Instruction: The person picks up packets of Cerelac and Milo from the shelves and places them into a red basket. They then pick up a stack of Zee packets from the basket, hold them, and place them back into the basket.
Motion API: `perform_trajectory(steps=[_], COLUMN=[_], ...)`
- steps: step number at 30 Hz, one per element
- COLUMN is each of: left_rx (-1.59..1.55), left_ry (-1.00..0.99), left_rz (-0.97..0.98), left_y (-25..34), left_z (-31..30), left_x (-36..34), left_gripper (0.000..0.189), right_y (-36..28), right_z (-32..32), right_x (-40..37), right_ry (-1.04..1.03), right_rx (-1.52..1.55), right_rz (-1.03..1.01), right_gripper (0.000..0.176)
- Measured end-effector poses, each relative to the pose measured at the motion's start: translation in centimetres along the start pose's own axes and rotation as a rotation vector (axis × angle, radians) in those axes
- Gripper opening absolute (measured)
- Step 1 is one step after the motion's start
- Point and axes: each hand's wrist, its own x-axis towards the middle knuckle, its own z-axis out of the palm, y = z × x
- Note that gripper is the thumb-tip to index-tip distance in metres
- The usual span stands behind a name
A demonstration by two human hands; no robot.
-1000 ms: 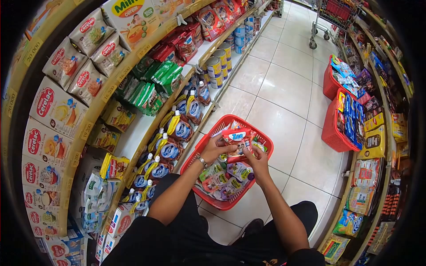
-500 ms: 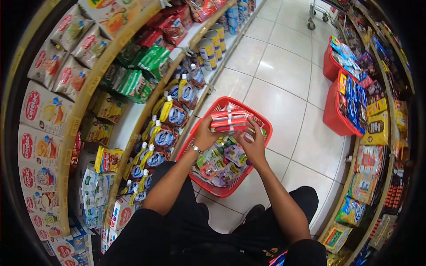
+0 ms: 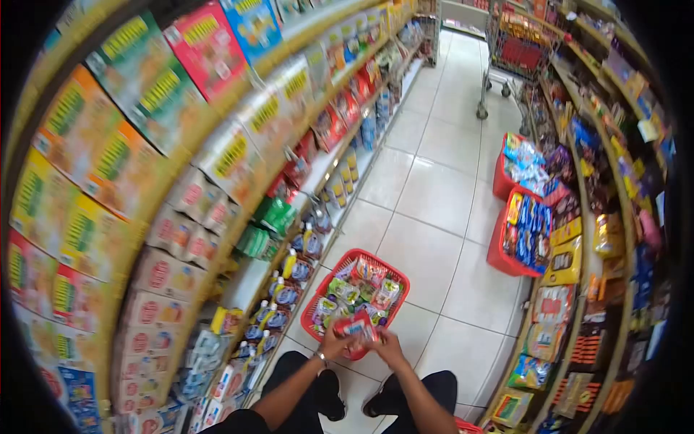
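Both my hands hold a red packet with a pale label (image 3: 356,327) above the near end of a red basket (image 3: 325,282). My left hand (image 3: 334,345), with a watch at the wrist, grips the packet's left side. The fingers of my right hand (image 3: 390,349) are closed on its right end. Small colourful pouches (image 3: 347,291) fill the basket, which stands on the floor in front of my feet. The packet hides part of the basket's near end; its print is too blurred to read.
Shelves on the left carry boxes (image 3: 163,278) and spouted pouches (image 3: 278,289). Two red baskets of packets, a nearer one (image 3: 502,253) and a farther one (image 3: 500,177), stand along the right shelves. A shopping cart (image 3: 524,50) is farther up the tiled aisle.
My view has tilted up, showing more aisle and the cart. My hands have lowered the red packet from the basket's far part to its near end, and it is turned at a different angle.
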Motion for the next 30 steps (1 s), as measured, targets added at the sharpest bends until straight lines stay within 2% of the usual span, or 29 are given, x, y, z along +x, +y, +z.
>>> perform_trajectory(steps=[1,2,3,4,5,7,8,10,11,13,14,15,17,18,19,22,24,26,27,28,30], left_rx=[-0.171,-0.105,-0.067,-0.018,0.042,-0.101,-0.087,-0.032,-0.025,-0.032,-0.005,0.004,0.076,0.231,0.226,0.249,0.205,0.103,-0.014,0.006,0.012], left_ry=[0.048,-0.048,0.001,-0.130,-0.259,-0.413,-0.414,-0.478,-0.483,-0.545,-0.572,-0.578,-0.617,-0.577,-0.561,-0.354,-0.302,-0.168,-0.243,-0.170,-0.080], left_rz=[0.047,0.046,0.036,-0.057,-0.138,-0.427,-0.405,-0.523,-0.506,-0.398,-0.380,-0.353,-0.218,-0.097,-0.089,0.040,0.054,0.098,0.043,0.048,0.055], left_y=[-3.8,-1.0,-2.1,-0.9,1.7,7.6,11.2,17.4,20.7,27.5,33.0,33.6,32.9,30.2,31.3,35.6,35.7,33.0,35.0,35.9,38.4], left_z=[0.5,1.3,2.0,2.2,2.0,2.3,2.1,3.4,4.2,6.1,7.6,8.4,10.2,10.7,11.5,14.7,16.5,18.5,20.0,21.4,23.5], left_x=[-2.3,-6.6,-9.8,-13.3,-16.0,-21.3,-22.7,-25.2,-26.0,-27.5,-29.5,-28.6,-25.5,-22.6,-22.8,-23.7,-21.9,-19.9,-20.6,-20.5,-20.9], left_gripper=[0.080,0.085,0.088,0.089,0.090,0.087,0.087,0.082,0.082,0.087,0.090,0.090,0.072,0.071,0.071,0.070,0.069,0.067,0.069,0.068,0.066], right_y=[-2.9,-6.1,-9.2,-13.5,-20.3,-31.1,-31.4,-29.1,-31.6,-35.7,-34.1,-34.7,-36.5,-37.5,-38.5,-41.5,-43.0,-45.4,-47.8,-49.8,-51.6], right_z=[0.1,0.1,0.1,0.0,0.0,1.0,0.9,-0.9,-1.1,-1.9,-2.9,-4.0,-5.8,-6.6,-7.5,-11.4,-14.4,-16.9,-18.4,-19.7,-21.5], right_x=[-4.2,-8.4,-12.3,-16.1,-19.1,-25.0,-26.4,-28.7,-29.2,-29.3,-28.0,-27.0,-24.8,-23.9,-23.0,-19.6,-17.4,-16.6,-15.8,-15.2,-14.0], right_ry=[-0.003,0.020,0.014,0.008,0.007,0.062,0.060,0.083,0.087,0.264,0.248,0.231,0.174,0.139,0.100,-0.029,-0.098,-0.115,-0.170,-0.233,-0.262], right_rx=[0.022,0.072,0.149,0.104,0.092,0.330,0.333,0.231,0.228,0.449,0.558,0.548,0.447,0.409,0.369,0.257,0.194,0.177,0.077,-0.029,-0.028], right_rz=[0.116,0.179,0.251,0.295,0.244,0.373,0.347,0.103,0.084,0.322,0.276,0.247,0.186,0.161,0.139,0.066,0.016,0.013,0.004,-0.006,-0.003], right_gripper=[0.046,0.048,0.048,0.043,0.043,0.039,0.039,0.043,0.043,0.085,0.076,0.072,0.064,0.060,0.057,0.050,0.048,0.048,0.048,0.048,0.047])
